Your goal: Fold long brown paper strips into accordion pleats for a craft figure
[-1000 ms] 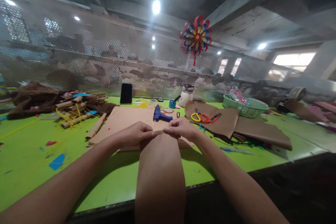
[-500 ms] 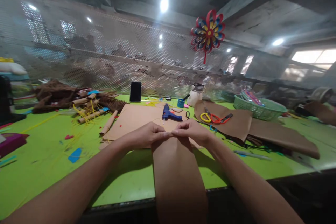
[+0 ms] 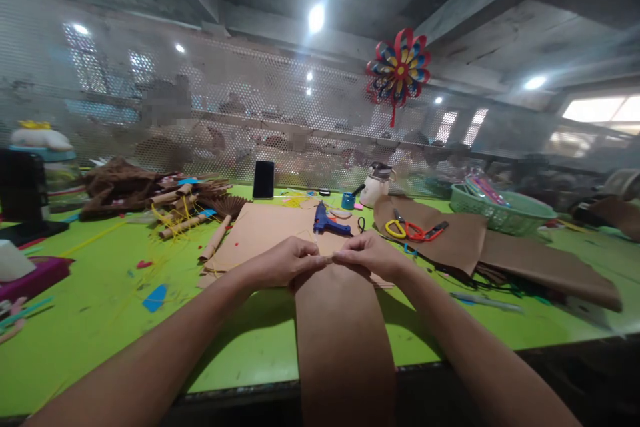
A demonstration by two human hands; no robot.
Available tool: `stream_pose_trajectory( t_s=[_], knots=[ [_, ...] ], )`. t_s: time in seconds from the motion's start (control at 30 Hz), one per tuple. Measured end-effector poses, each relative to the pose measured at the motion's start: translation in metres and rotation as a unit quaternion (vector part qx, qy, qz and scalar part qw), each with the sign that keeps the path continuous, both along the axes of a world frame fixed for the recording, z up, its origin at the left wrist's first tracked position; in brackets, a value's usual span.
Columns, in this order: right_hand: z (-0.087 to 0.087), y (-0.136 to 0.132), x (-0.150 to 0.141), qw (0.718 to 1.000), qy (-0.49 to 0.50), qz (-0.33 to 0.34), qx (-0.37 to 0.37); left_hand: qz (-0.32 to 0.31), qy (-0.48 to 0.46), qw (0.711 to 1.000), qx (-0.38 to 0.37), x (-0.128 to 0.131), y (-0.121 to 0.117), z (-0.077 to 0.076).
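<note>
The left hand (image 3: 287, 261) and the right hand (image 3: 373, 257) held the far end of a brown kraft paper strip (image 3: 345, 333), each grip pinched closed on it between thumb and fingers, the fingertips near each other. The strip ran from there toward the wearer, across the near edge of the green tabletop (image 3: 240, 353). Just beyond the hands, a blue glue gun (image 3: 330, 223) lay on a stack of lighter brown sheets (image 3: 267, 227). To the right, yellow-handled scissors (image 3: 395, 229) and red-handled scissors (image 3: 417, 232) rested on darker brown paper (image 3: 453, 248), near a green basket (image 3: 505, 212).
</note>
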State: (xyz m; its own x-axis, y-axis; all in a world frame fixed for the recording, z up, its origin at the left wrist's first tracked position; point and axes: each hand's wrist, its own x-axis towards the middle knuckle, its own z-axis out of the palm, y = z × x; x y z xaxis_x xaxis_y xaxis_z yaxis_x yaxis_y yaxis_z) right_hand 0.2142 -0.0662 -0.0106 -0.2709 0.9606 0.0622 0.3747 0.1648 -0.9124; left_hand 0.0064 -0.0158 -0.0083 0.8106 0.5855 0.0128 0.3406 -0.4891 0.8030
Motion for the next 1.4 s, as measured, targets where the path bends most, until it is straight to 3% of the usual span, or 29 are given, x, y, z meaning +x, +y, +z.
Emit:
stream_pose_trajectory(
  t_s=[0.4, 0.77, 0.87, 1.1, 1.4],
  knots=[
    [-0.005, 0.003, 0.003, 0.997, 0.06, 0.018, -0.052, 0.011, -0.023, 1.0, -0.01, 0.0, -0.005, 0.004],
    [-0.001, 0.002, 0.004, 0.997, 0.064, -0.01, -0.035, 0.065, -0.071, 0.995, -0.042, 0.001, 0.002, 0.0],
    [0.001, 0.003, 0.005, 0.999, 0.053, 0.004, -0.012, 0.036, -0.073, 0.996, -0.035, -0.004, 0.004, 0.005],
    [0.005, 0.006, 0.014, 0.999, 0.026, 0.045, 0.011, -0.029, -0.05, 0.993, -0.105, -0.01, 0.003, 0.011],
    [0.007, 0.007, 0.016, 0.996, 0.02, 0.079, -0.031, -0.023, -0.013, 0.992, -0.121, -0.012, 0.007, 0.012]
  ],
)
